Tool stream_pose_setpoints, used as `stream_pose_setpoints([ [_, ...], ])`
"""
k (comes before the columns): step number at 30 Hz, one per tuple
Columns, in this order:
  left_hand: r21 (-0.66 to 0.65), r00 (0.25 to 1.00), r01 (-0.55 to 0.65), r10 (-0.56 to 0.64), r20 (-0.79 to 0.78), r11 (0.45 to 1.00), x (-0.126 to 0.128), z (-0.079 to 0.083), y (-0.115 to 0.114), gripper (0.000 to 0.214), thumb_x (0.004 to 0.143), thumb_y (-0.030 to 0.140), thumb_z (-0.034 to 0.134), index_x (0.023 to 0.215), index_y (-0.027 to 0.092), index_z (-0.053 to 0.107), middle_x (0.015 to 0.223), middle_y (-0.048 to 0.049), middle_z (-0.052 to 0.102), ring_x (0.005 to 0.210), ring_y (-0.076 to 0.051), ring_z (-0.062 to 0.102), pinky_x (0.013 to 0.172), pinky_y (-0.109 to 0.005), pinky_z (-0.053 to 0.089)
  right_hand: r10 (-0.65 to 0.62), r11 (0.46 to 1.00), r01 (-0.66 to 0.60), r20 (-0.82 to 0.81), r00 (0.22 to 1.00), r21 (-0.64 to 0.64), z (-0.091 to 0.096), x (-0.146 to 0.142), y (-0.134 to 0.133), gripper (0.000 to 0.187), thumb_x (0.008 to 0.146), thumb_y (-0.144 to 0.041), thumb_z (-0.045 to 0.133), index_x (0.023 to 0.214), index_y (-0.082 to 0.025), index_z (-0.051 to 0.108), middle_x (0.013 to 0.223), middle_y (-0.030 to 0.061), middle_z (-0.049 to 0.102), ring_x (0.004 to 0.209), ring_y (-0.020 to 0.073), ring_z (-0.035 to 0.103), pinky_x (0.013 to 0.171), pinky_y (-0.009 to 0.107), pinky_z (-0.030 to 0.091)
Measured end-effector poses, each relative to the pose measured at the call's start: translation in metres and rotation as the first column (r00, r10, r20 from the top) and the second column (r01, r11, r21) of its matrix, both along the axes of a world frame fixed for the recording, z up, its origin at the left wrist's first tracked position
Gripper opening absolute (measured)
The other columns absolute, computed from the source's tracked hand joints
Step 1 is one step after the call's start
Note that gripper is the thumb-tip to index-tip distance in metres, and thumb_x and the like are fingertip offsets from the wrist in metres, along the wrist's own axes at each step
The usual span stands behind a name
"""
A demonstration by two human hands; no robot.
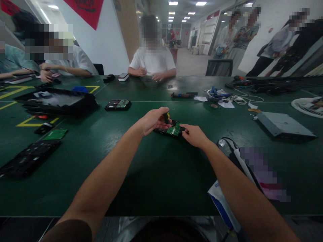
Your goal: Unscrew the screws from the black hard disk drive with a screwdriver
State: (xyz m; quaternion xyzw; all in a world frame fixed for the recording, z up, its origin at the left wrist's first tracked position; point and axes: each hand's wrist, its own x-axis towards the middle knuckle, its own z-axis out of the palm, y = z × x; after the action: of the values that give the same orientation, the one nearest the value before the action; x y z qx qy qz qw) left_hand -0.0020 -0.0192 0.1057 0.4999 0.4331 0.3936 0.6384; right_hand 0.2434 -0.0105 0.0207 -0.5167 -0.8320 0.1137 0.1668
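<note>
In the head view, my left hand (154, 121) is closed around a short screwdriver (166, 117) with a black and yellow handle. It stands roughly upright over a black-cased electronic device (174, 129) with a green circuit board; the tip is hidden behind my fingers. My right hand (194, 135) grips the right edge of that device, index finger stretched onto the board and the other fingers curled. The device lies flat on the green table (151, 168).
A similar device (118, 105) lies farther back. To the left are a black tray (60, 102), a loose green board (56, 134) and a black casing (30, 158). A grey box (284, 124) and a bowl (214, 94) are to the right. A person (151, 60) sits opposite.
</note>
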Motion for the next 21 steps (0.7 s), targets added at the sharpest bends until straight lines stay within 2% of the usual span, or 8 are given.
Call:
stream_pose_setpoints([
  [6, -0.024, 0.998, 0.059, -0.059, 0.019, 0.998, -0.005, 0.002, -0.001, 0.035, 0.086, 0.043, 0.068, 0.096, 0.009, 0.068, 0.098, -0.0174, 0.072, 0.083, -0.024, 0.072, 0.084, -0.04, 0.057, -0.011, 1.0, 0.011, 0.001, 1.0, -0.01, 0.002, 0.0, -0.001, 0.044, 0.095, -0.024, 0.058, 0.139, -0.02, 0.064, 0.097, 0.0067, 0.076, 0.078, 0.0168, 0.065, 0.073, 0.028, 0.046],
  [14, -0.06, 0.986, 0.168, -0.167, 0.015, 0.984, -0.011, 0.005, -0.001, 0.039, 0.082, 0.044, 0.066, 0.095, 0.008, 0.072, 0.097, -0.0171, 0.073, 0.081, -0.022, 0.068, 0.073, -0.034, 0.053, 0.012, 1.0, -0.013, -0.013, 1.0, -0.01, 0.002, 0.0, -0.001, 0.045, 0.096, -0.023, 0.056, 0.14, -0.018, 0.063, 0.095, 0.0067, 0.076, 0.076, 0.0168, 0.065, 0.073, 0.028, 0.045],
  [21, -0.052, 0.995, 0.095, -0.094, 0.012, 0.994, -0.014, 0.001, 0.005, 0.043, 0.087, 0.049, 0.058, 0.096, 0.009, 0.071, 0.099, -0.0183, 0.075, 0.076, -0.022, 0.067, 0.065, -0.032, 0.05, -0.004, 1.0, 0.004, -0.013, 1.0, -0.014, 0.001, 0.0, -0.001, 0.045, 0.096, -0.024, 0.056, 0.14, -0.018, 0.064, 0.094, 0.006, 0.076, 0.076, 0.0161, 0.065, 0.075, 0.028, 0.046],
])
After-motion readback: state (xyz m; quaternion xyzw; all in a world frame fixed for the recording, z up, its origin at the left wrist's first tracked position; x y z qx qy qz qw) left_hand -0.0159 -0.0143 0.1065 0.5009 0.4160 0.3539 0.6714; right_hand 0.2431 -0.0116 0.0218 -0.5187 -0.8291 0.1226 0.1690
